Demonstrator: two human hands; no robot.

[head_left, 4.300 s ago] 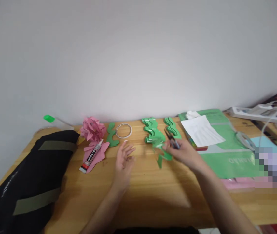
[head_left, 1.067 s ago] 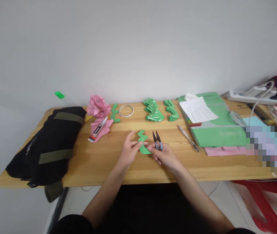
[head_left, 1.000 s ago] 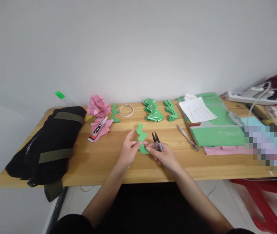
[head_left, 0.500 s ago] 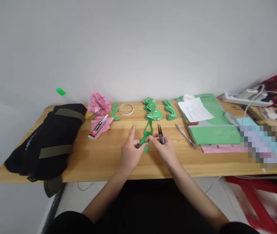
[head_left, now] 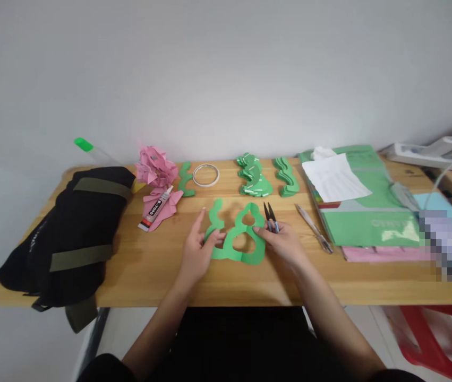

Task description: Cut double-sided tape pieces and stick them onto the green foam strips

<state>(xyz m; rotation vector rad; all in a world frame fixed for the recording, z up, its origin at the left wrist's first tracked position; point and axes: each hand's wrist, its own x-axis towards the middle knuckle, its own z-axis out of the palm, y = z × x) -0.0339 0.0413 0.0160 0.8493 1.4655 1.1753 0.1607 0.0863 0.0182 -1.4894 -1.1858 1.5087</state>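
Cutout, green, spread — edges pinched by left hand and right hand, the latter also holding scissors; tabletop room between left hand and black bag.

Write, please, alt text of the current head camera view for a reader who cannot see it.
A person's left hand and right hand hold a creased green paper cutout over a wooden table; the right hand also holds scissors. Green paper stacks lie behind, a black bag at left.
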